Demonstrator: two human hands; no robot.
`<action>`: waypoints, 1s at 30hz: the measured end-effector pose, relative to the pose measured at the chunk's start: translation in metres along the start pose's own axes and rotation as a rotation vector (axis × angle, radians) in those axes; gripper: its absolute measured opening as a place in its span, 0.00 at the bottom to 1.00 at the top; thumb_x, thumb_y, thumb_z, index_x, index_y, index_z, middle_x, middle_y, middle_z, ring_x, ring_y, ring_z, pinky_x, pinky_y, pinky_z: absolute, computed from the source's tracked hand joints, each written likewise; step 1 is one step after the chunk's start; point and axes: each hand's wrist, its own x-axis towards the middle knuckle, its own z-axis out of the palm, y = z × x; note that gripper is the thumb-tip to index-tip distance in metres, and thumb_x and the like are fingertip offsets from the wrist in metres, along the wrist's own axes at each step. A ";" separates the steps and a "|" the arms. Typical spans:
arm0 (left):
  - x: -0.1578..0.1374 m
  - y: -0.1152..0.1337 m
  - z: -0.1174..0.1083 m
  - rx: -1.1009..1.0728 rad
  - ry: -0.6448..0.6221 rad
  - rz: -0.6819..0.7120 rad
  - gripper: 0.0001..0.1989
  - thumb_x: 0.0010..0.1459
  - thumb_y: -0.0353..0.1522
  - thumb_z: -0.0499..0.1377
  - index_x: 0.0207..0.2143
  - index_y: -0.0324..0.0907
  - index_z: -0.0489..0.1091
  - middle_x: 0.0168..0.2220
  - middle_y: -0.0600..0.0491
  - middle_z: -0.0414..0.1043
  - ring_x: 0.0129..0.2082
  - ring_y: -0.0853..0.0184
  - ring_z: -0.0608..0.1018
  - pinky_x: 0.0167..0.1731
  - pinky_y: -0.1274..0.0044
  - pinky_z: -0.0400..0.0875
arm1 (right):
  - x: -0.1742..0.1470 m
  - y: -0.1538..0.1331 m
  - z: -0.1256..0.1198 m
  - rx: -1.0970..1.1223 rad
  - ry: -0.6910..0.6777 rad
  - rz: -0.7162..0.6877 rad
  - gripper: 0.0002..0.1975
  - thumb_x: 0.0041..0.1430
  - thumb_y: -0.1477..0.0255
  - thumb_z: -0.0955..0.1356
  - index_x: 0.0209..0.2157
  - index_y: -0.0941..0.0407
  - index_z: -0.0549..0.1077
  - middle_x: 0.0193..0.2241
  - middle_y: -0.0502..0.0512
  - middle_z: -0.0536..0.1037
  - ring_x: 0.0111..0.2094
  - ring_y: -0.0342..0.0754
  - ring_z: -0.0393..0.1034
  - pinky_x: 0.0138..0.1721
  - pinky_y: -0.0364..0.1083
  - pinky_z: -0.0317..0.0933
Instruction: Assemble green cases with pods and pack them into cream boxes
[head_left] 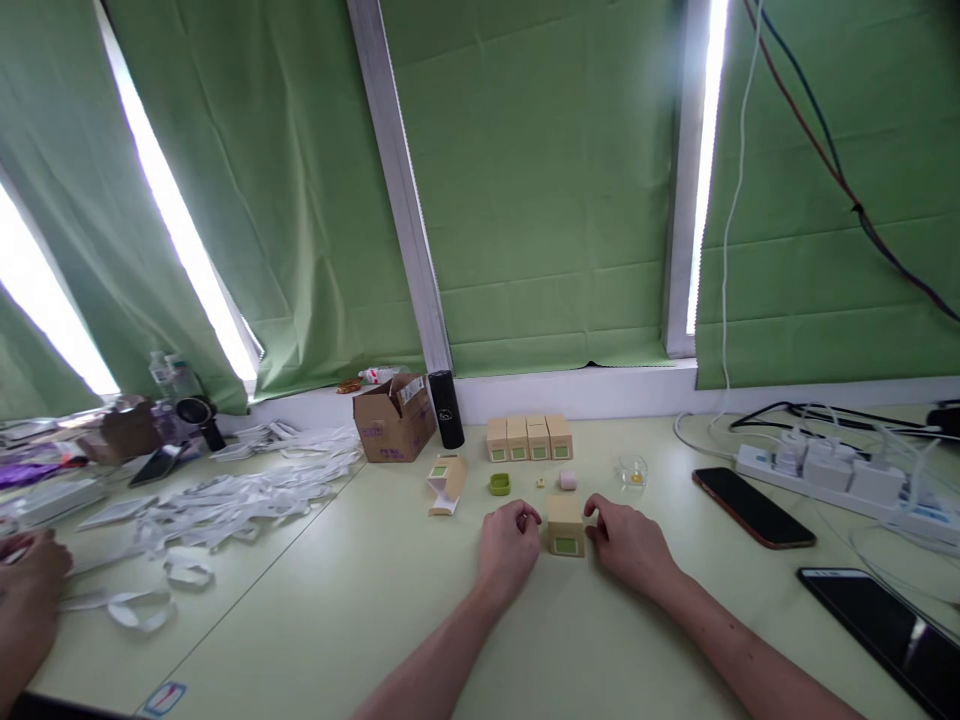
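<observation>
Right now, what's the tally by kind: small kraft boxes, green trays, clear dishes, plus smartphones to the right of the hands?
Small kraft boxes: 6
Green tray: 1
Clear dish: 1
Smartphones on the right: 2
Total: 10

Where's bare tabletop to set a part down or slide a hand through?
Widest: table between the white straps and left hand. Smaller: between right hand and the orange-edged phone; between the forearms, before the small box. Crowded: the straps, the power strip and its plugs, and between the hands, where the box sits.
</observation>
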 end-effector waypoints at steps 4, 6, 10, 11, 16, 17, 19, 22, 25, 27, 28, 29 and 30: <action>0.000 0.000 0.000 0.049 -0.014 -0.027 0.10 0.58 0.24 0.57 0.30 0.42 0.78 0.23 0.57 0.74 0.25 0.69 0.73 0.28 0.78 0.57 | 0.000 -0.001 0.000 -0.008 -0.011 -0.009 0.08 0.59 0.78 0.69 0.39 0.51 0.73 0.33 0.54 0.82 0.35 0.52 0.75 0.28 0.44 0.43; 0.000 0.000 0.000 0.067 -0.019 -0.024 0.10 0.59 0.26 0.58 0.30 0.43 0.78 0.23 0.56 0.75 0.25 0.69 0.73 0.29 0.78 0.57 | 0.000 -0.001 0.000 -0.009 -0.015 -0.008 0.08 0.59 0.78 0.69 0.38 0.51 0.73 0.33 0.55 0.82 0.35 0.52 0.75 0.28 0.45 0.43; -0.001 0.001 -0.001 0.089 0.000 -0.013 0.10 0.61 0.28 0.57 0.29 0.43 0.78 0.23 0.56 0.76 0.24 0.68 0.73 0.30 0.77 0.57 | -0.001 -0.002 0.000 -0.001 -0.021 -0.010 0.08 0.58 0.79 0.68 0.35 0.52 0.74 0.33 0.55 0.82 0.35 0.53 0.75 0.29 0.45 0.45; -0.001 0.000 -0.001 0.091 0.003 -0.011 0.10 0.61 0.28 0.58 0.29 0.43 0.77 0.24 0.55 0.76 0.24 0.68 0.73 0.30 0.77 0.57 | -0.001 -0.002 -0.001 0.004 -0.023 -0.009 0.08 0.57 0.79 0.68 0.35 0.52 0.74 0.33 0.55 0.82 0.35 0.53 0.75 0.29 0.45 0.46; 0.000 -0.001 -0.001 0.105 0.000 -0.006 0.09 0.61 0.28 0.59 0.29 0.43 0.76 0.23 0.56 0.75 0.24 0.68 0.73 0.30 0.76 0.55 | 0.003 0.001 -0.004 0.070 -0.024 -0.003 0.17 0.53 0.83 0.66 0.42 0.51 0.73 0.35 0.52 0.80 0.37 0.51 0.75 0.30 0.43 0.53; 0.000 -0.001 -0.001 0.108 0.001 -0.004 0.09 0.61 0.28 0.59 0.29 0.43 0.76 0.23 0.56 0.75 0.24 0.68 0.72 0.30 0.76 0.55 | 0.005 0.003 -0.005 0.116 -0.028 0.003 0.19 0.52 0.83 0.66 0.44 0.51 0.73 0.37 0.52 0.80 0.36 0.49 0.75 0.31 0.43 0.55; 0.000 0.000 -0.001 0.112 0.009 0.000 0.08 0.61 0.28 0.59 0.29 0.43 0.76 0.23 0.56 0.74 0.24 0.68 0.72 0.30 0.76 0.55 | 0.007 0.005 -0.008 0.252 -0.041 0.003 0.25 0.49 0.84 0.66 0.49 0.51 0.71 0.41 0.52 0.78 0.33 0.46 0.73 0.32 0.43 0.60; 0.000 0.002 -0.002 0.110 0.015 0.004 0.07 0.61 0.28 0.59 0.31 0.43 0.76 0.22 0.57 0.73 0.24 0.68 0.71 0.31 0.76 0.55 | 0.008 0.005 -0.014 0.506 -0.079 -0.076 0.34 0.46 0.83 0.66 0.56 0.50 0.66 0.49 0.55 0.73 0.35 0.45 0.73 0.33 0.44 0.66; -0.001 0.004 -0.003 0.119 0.013 -0.005 0.07 0.60 0.26 0.59 0.32 0.43 0.76 0.22 0.57 0.72 0.24 0.68 0.72 0.31 0.76 0.55 | 0.007 -0.001 -0.016 0.650 -0.118 -0.156 0.40 0.45 0.81 0.70 0.61 0.48 0.62 0.56 0.59 0.70 0.41 0.48 0.72 0.35 0.45 0.69; -0.001 0.005 -0.005 0.135 0.002 -0.013 0.07 0.60 0.26 0.59 0.34 0.44 0.77 0.23 0.57 0.73 0.25 0.68 0.73 0.32 0.76 0.56 | 0.008 -0.007 -0.016 0.632 -0.142 -0.166 0.39 0.45 0.78 0.72 0.61 0.49 0.63 0.58 0.60 0.69 0.42 0.48 0.72 0.40 0.47 0.70; -0.001 0.006 -0.005 0.145 -0.006 -0.019 0.07 0.60 0.26 0.59 0.34 0.44 0.77 0.23 0.57 0.74 0.26 0.68 0.73 0.32 0.76 0.57 | 0.008 -0.011 -0.015 0.605 -0.157 -0.160 0.38 0.45 0.77 0.73 0.59 0.51 0.65 0.58 0.60 0.71 0.42 0.49 0.72 0.43 0.48 0.70; -0.002 0.006 -0.005 0.155 -0.013 -0.024 0.07 0.60 0.26 0.59 0.35 0.44 0.77 0.24 0.57 0.74 0.27 0.67 0.74 0.32 0.76 0.57 | 0.009 -0.014 -0.014 0.577 -0.173 -0.151 0.35 0.45 0.77 0.73 0.57 0.52 0.67 0.55 0.59 0.73 0.41 0.49 0.72 0.45 0.49 0.69; -0.002 0.007 -0.006 0.165 -0.018 -0.028 0.08 0.60 0.26 0.59 0.36 0.44 0.77 0.24 0.57 0.75 0.27 0.67 0.75 0.33 0.76 0.58 | 0.011 -0.017 -0.014 0.552 -0.191 -0.139 0.32 0.45 0.78 0.73 0.55 0.53 0.69 0.52 0.58 0.76 0.40 0.49 0.73 0.45 0.49 0.69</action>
